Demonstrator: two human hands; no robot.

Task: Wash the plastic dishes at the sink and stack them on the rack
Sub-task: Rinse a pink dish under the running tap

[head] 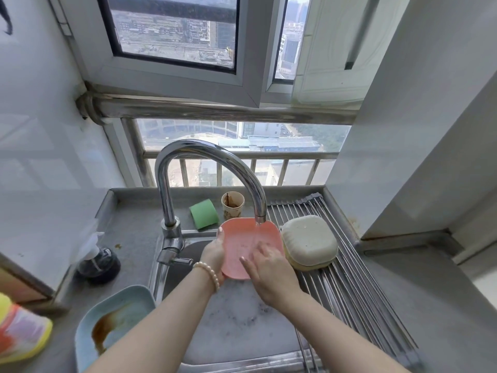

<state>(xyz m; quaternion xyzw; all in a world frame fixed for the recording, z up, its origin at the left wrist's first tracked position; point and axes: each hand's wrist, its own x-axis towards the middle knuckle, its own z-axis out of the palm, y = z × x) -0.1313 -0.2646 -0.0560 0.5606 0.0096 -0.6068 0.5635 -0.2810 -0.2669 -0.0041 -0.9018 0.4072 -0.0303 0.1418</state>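
The left hand [213, 255] grips the pink dish [248, 247] by its left edge, thumb over the rim and fingers hidden behind. The right hand [269, 275] lies nearly flat, its straight fingers pressed on the dish's inner face. The dish is tilted up over the sink [234, 319] under a thin stream from the tap [204, 168]. Both forearms reach in from the bottom edge, which cuts them off. Two washed dishes, white on yellow [309, 242], lie upside down on the rack [347, 286] just right of the pink one. A stained blue dish [113, 319] waits on the counter at left.
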